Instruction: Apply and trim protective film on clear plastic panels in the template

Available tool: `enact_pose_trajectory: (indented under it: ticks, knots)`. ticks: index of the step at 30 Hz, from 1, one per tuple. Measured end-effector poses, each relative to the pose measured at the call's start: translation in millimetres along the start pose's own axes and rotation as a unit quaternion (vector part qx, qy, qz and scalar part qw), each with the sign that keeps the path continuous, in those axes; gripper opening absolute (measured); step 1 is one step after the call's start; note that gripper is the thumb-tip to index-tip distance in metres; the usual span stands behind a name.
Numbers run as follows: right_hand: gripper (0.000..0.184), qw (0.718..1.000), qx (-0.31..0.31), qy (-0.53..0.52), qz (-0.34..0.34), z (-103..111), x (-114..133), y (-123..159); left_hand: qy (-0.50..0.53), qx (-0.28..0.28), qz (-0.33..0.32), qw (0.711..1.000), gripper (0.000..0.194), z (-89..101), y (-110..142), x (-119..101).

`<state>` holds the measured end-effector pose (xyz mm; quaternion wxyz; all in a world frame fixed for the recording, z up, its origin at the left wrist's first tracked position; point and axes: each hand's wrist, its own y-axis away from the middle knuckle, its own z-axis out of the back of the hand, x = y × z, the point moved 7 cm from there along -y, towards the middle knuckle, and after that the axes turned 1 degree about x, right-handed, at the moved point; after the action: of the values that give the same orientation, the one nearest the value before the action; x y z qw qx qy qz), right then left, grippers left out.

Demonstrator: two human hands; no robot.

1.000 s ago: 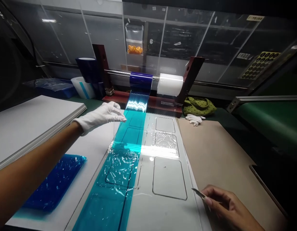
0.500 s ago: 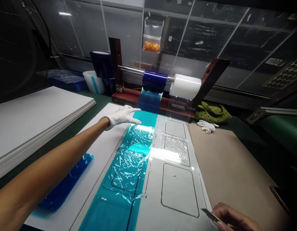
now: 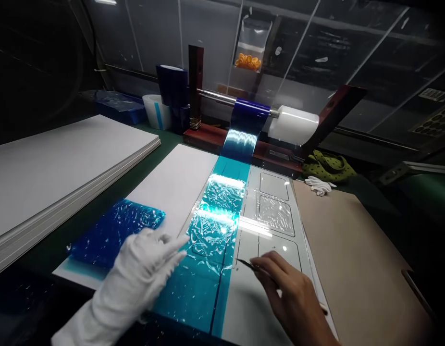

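Observation:
My left hand, in a white glove, is over the left edge of the blue film strip, with its fingers stretched out and slightly apart. Whether it touches the film I cannot tell. My bare right hand pinches a slim craft knife, its dark tip pointing left near the strip's right edge. The strip runs from a dark blue roll down over a pale panel with black rounded outlines, and looks wrinkled midway. A folded-looking dark blue film piece lies left of my gloved hand.
A white film roll shares the bar of the dark red stand. Stacked white sheets lie left, brown board right. Behind the board are a white glove and green clog-like shoes.
My left hand has come back from the strip's far end to its near left side. My right hand has moved left with the knife, from the panel's right edge towards the strip.

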<state>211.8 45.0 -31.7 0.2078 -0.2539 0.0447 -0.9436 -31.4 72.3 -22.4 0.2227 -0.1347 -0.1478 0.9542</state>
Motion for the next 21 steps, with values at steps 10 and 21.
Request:
enact_pose_trajectory:
  ticks: [10, 21]
  knots:
    - [0.024, 0.985, 0.075, 0.126, 0.088, -60.6, 69.7, -54.2, -0.124, -0.047, 0.039, 0.990, 0.029, -22.5, 69.4, -13.3]
    - [0.021, 0.971, 0.148, 0.153, 0.107, -92.1, 85.9, -71.6, 0.106, 0.007, 0.254, 0.961, 0.030, -21.6, 126.8, 15.7]
